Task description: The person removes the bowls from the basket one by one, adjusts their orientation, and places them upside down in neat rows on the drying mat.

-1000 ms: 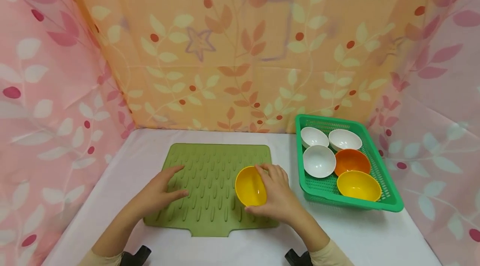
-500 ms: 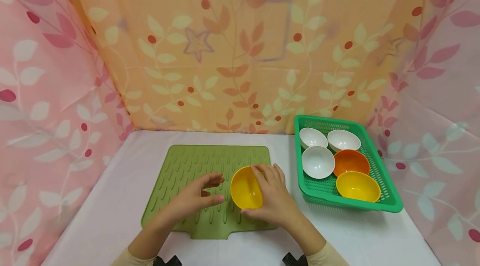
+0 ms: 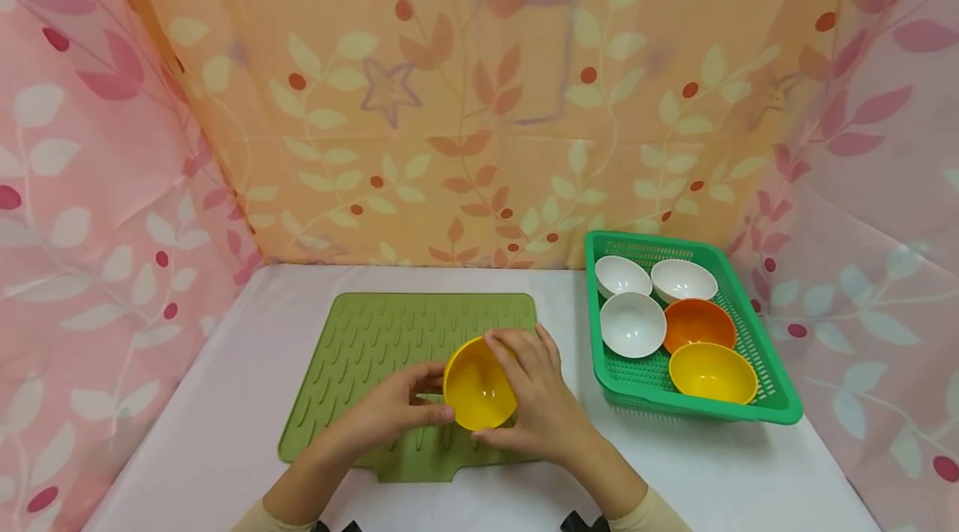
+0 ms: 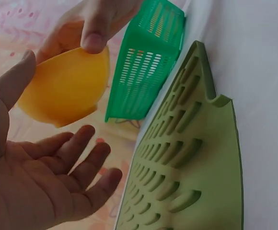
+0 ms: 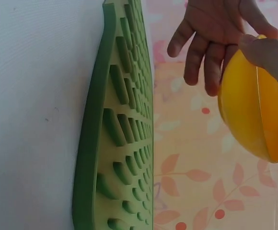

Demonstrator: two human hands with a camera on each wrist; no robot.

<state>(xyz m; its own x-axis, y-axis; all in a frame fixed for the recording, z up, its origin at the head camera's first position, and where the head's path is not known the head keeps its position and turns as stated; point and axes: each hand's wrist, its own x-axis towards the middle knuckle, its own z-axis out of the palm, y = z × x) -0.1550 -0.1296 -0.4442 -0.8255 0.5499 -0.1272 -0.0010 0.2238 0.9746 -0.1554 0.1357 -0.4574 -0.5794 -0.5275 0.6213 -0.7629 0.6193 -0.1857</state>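
Note:
A yellow bowl (image 3: 474, 386) hangs in the air over the green ridged mat (image 3: 375, 340), its mouth tilted toward the head camera. My right hand (image 3: 541, 403) grips it by the rim on the right side, thumb near, fingers at the far edge. From the left comes my left hand (image 3: 393, 414), its thumb right at the bowl's left edge. In the left wrist view its fingers spread loosely below the bowl (image 4: 67, 88), apart from it. The right wrist view shows the bowl (image 5: 242, 100) well above the ridges, the right thumb over its rim.
A green plastic basket (image 3: 775, 382) stands on the right, holding several white bowls (image 3: 633, 325), an orange bowl (image 3: 700, 325) and another yellow bowl (image 3: 713, 374). White cloth (image 3: 240, 357) covers the table. Patterned curtains (image 3: 464, 99) close off the back and sides.
My left hand has moved right from the mat's left part to the bowl. My right hand has brought the yellow bowl slightly left and nearer, its hold unchanged.

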